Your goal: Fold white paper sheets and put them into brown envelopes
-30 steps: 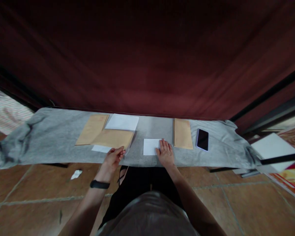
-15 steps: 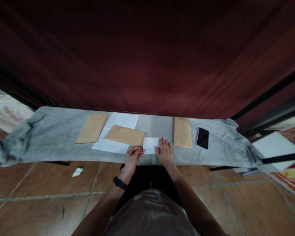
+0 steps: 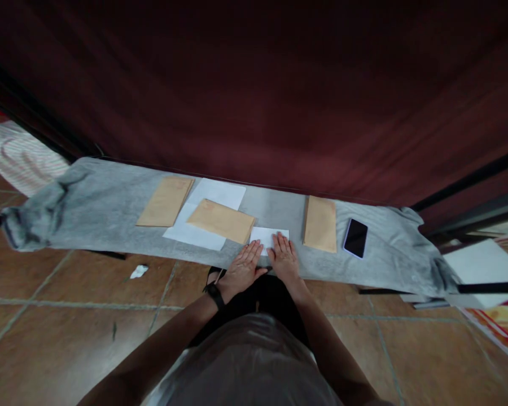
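Observation:
A small white folded paper (image 3: 266, 235) lies on the grey cloth in front of me. My right hand (image 3: 283, 259) rests flat on its right part, fingers stretched out. My left hand (image 3: 242, 268) lies flat at its left edge, fingers extended and partly over the paper. Just beyond the left hand, a brown envelope (image 3: 220, 220) sits across larger white sheets (image 3: 220, 192). To the right of the paper is a stack of brown envelopes (image 3: 320, 224). More brown envelopes (image 3: 166, 202) lie further left, beside the white sheets.
The grey cloth (image 3: 97, 208) covers a long narrow table. A phone (image 3: 355, 238) lies on its right part. A dark red curtain (image 3: 254, 113) hangs along the far edge. On the tiled floor lies a crumpled white scrap (image 3: 139, 272), and a white board (image 3: 485, 265) stands at the right.
My left hand, whose fingers were curled by the envelope's corner, has moved right and flattened at the paper's left edge. My right hand stays flat on the paper. The view has tilted slightly.

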A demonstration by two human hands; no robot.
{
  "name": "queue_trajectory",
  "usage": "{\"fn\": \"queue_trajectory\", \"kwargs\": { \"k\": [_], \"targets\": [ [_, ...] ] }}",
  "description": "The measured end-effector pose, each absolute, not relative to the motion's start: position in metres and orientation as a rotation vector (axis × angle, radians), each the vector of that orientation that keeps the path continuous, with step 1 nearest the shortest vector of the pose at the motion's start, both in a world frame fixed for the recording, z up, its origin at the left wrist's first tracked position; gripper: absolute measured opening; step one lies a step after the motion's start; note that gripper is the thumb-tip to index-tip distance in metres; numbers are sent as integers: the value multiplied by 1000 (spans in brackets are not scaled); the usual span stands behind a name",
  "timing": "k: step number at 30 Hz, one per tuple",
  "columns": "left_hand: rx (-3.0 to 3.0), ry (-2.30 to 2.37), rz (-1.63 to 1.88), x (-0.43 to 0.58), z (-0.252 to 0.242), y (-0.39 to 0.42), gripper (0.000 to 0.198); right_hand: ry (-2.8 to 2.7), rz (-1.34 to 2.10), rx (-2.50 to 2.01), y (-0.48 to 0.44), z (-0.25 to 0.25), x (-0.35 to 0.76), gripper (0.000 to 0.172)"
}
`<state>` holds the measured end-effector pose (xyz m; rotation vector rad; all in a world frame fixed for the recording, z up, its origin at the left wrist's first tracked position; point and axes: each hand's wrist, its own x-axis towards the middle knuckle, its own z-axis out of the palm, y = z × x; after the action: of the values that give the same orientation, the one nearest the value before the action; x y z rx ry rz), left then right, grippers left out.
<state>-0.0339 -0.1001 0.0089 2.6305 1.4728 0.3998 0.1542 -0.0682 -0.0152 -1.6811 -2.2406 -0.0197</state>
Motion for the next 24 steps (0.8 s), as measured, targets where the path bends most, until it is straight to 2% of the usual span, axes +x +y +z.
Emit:
{"fn": "queue_trajectory", "kwargs": {
  "k": [9,19,24],
  "targets": [
    [2644,1454,363,-49,13,-109,78,-2142,-105,-1723,-74,-19,171,56],
    [2581,1474,353,-46,12,-109,84,-2372,165,-1521,-44,-4,125,51],
    [2602,1469,304,-46,11,-109,86,-2408,121,-1584,-46,-7,119,52]
  ]
}}
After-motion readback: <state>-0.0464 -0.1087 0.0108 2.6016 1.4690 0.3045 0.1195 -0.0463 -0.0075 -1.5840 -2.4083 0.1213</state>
